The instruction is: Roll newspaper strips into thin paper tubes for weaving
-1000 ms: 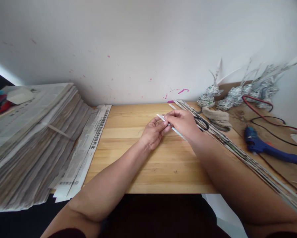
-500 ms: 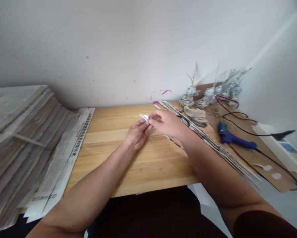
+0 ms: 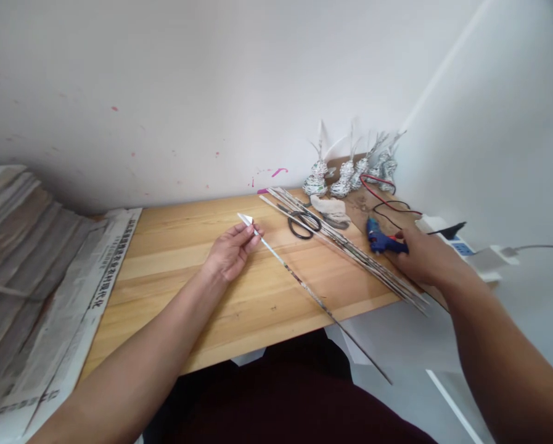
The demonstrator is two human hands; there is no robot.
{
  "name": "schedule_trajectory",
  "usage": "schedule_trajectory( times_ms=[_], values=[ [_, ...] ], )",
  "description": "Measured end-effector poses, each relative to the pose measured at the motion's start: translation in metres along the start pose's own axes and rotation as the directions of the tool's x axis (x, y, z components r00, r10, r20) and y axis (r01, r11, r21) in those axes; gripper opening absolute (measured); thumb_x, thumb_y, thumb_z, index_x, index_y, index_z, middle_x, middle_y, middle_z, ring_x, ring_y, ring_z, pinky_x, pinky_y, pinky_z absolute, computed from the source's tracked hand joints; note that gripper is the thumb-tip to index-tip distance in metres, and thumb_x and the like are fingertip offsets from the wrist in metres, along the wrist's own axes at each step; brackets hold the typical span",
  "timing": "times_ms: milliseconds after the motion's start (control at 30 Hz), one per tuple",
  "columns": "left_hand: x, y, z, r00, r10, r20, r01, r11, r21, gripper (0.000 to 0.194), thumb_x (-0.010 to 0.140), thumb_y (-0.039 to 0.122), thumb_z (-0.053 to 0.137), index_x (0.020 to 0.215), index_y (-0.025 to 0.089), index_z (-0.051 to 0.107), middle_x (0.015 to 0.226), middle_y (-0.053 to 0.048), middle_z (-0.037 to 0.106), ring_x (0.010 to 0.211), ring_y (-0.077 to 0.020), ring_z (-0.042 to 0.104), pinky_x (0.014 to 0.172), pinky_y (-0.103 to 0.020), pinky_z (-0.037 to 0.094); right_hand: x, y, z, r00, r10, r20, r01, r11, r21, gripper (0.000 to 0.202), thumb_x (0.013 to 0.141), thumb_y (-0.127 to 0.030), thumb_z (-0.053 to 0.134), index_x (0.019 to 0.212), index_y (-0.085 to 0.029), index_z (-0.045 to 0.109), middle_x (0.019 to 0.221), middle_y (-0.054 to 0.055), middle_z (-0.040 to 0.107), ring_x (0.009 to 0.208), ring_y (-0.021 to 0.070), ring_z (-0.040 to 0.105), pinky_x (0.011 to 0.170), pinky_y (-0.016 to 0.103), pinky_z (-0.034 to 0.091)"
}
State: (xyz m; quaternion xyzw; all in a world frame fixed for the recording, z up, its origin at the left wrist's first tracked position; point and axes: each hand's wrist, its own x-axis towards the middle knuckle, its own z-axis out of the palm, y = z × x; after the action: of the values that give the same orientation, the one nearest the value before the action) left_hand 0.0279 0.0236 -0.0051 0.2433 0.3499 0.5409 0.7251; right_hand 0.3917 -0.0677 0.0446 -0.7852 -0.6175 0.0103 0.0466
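Between the fingertips of my left hand (image 3: 233,250) is a long, thin rolled-paper stick (image 3: 299,280), closed in a pinch near its white pointed end. The stick slants down to the right, past the table's front edge. My right hand (image 3: 419,256) has its fingers wrapped round the handle of a blue glue gun (image 3: 378,239) at the right of the table. Part of the handle is hidden by the hand. Black-handled scissors (image 3: 304,226) lie between the hands, partly under or among a bundle of paper sticks (image 3: 345,246).
Tall stacks of newspaper (image 3: 21,246) stand at the left, beside a flat newspaper sheet (image 3: 103,277). Woven paper figures (image 3: 317,179) and a grey-white cloth (image 3: 330,211) sit at the back right. A white power strip (image 3: 436,225) with cables lies at the right.
My right hand has left the paper stick and moved right onto the glue gun. My left hand still pinches the stick. The view has turned to the right.
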Motion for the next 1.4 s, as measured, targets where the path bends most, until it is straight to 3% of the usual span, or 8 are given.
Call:
schedule_trajectory(
  times_ms=[100, 267, 433, 500, 600, 767, 1033, 1400],
  values=[
    [-0.001, -0.001, -0.001, 1.000, -0.023, -0.002, 0.023, 1.000, 0.021, 0.012, 0.084, -0.001, 0.059, 0.087, 0.008, 0.068, 0.080, -0.005, 0.069, 0.074, -0.0105, 0.071, 0.065, -0.013, 0.058, 0.002, 0.006, 0.008, 0.990, 0.097, 0.106, -0.084, 0.989, -0.121, 0.034, 0.082, -0.023, 0.052, 0.112, -0.009, 0.059, 0.092, 0.024, 0.067, 0.082, 0.0342, 0.063, 0.065, 0.037, 0.038],
    [-0.003, -0.002, -0.001, 0.999, -0.042, 0.007, 0.041, 0.998, 0.045, 0.014, 0.084, -0.001, 0.060, 0.090, 0.008, 0.068, 0.080, -0.005, 0.070, 0.073, -0.0108, 0.071, 0.063, -0.013, 0.058, 0.004, -0.004, 0.010, 0.990, 0.132, -0.059, -0.134, 0.990, -0.032, 0.038, 0.082, -0.025, 0.054, 0.118, -0.011, 0.053, 0.100, 0.024, 0.066, 0.085, 0.0346, 0.064, 0.067, 0.036, 0.039],
    [-0.005, -0.002, 0.001, 0.997, -0.073, 0.025, 0.071, 0.996, 0.063, 0.014, 0.082, -0.001, 0.061, 0.090, 0.007, 0.069, 0.081, -0.007, 0.070, 0.073, -0.0114, 0.071, 0.065, -0.014, 0.059, -0.009, -0.009, -0.016, 0.949, 0.220, -0.225, -0.156, 0.951, 0.268, 0.036, 0.082, -0.046, 0.064, 0.102, -0.018, 0.054, 0.088, 0.019, 0.066, 0.070, 0.0265, 0.058, 0.062, 0.036, 0.036],
    [-0.007, -0.003, 0.003, 0.996, -0.083, 0.027, 0.081, 0.994, 0.070, 0.014, 0.082, -0.001, 0.062, 0.090, 0.007, 0.069, 0.080, -0.007, 0.070, 0.074, -0.0116, 0.071, 0.066, -0.015, 0.059, -0.017, -0.016, -0.027, 0.975, 0.177, -0.132, -0.086, 0.855, 0.511, 0.032, 0.079, -0.049, 0.068, 0.087, -0.021, 0.054, 0.073, 0.011, 0.064, 0.063, 0.0210, 0.054, 0.060, 0.034, 0.037],
    [-0.010, -0.003, 0.006, 0.994, -0.099, 0.038, 0.095, 0.991, 0.090, 0.012, 0.083, 0.001, 0.062, 0.090, 0.008, 0.069, 0.079, -0.007, 0.070, 0.074, -0.0113, 0.071, 0.067, -0.015, 0.059, -0.029, -0.035, -0.033, 0.997, -0.035, 0.073, -0.042, 0.547, 0.836, 0.034, 0.080, -0.050, 0.068, 0.070, -0.021, 0.053, 0.060, 0.003, 0.057, 0.056, 0.0149, 0.050, 0.056, 0.030, 0.039],
    [-0.011, -0.005, 0.005, 0.991, -0.095, 0.092, 0.087, 0.992, 0.091, 0.011, 0.083, 0.002, 0.063, 0.089, 0.008, 0.069, 0.080, -0.007, 0.071, 0.075, -0.0119, 0.071, 0.067, -0.016, 0.058, -0.046, -0.081, -0.020, 0.958, -0.165, 0.236, -0.187, 0.268, 0.945, 0.033, 0.078, -0.047, 0.072, 0.079, -0.021, 0.052, 0.056, -0.003, 0.052, 0.050, 0.0109, 0.047, 0.042, 0.023, 0.033],
    [-0.014, -0.004, 0.008, 0.982, -0.081, 0.168, 0.069, 0.995, 0.078, 0.010, 0.080, 0.003, 0.066, 0.088, 0.008, 0.068, 0.081, -0.006, 0.069, 0.074, -0.0111, 0.069, 0.068, -0.017, 0.057, -0.052, -0.135, 0.003, 0.920, -0.321, 0.226, -0.119, 0.320, 0.940, 0.034, 0.088, -0.049, 0.061, 0.102, -0.018, 0.055, 0.063, -0.004, 0.050, 0.047, 0.0074, 0.043, 0.041, 0.022, 0.029],
    [-0.015, -0.004, 0.007, 0.976, -0.079, 0.204, 0.061, 0.994, 0.094, 0.015, 0.076, 0.007, 0.073, 0.090, 0.009, 0.069, 0.085, -0.006, 0.070, 0.076, -0.0115, 0.069, 0.070, -0.019, 0.057, -0.043, -0.147, 0.008, 0.929, -0.368, 0.040, 0.146, 0.463, 0.874, 0.034, 0.093, -0.052, 0.052, 0.099, -0.019, 0.059, 0.065, -0.003, 0.053, 0.049, 0.0093, 0.046, 0.046, 0.025, 0.037]
  ],
)
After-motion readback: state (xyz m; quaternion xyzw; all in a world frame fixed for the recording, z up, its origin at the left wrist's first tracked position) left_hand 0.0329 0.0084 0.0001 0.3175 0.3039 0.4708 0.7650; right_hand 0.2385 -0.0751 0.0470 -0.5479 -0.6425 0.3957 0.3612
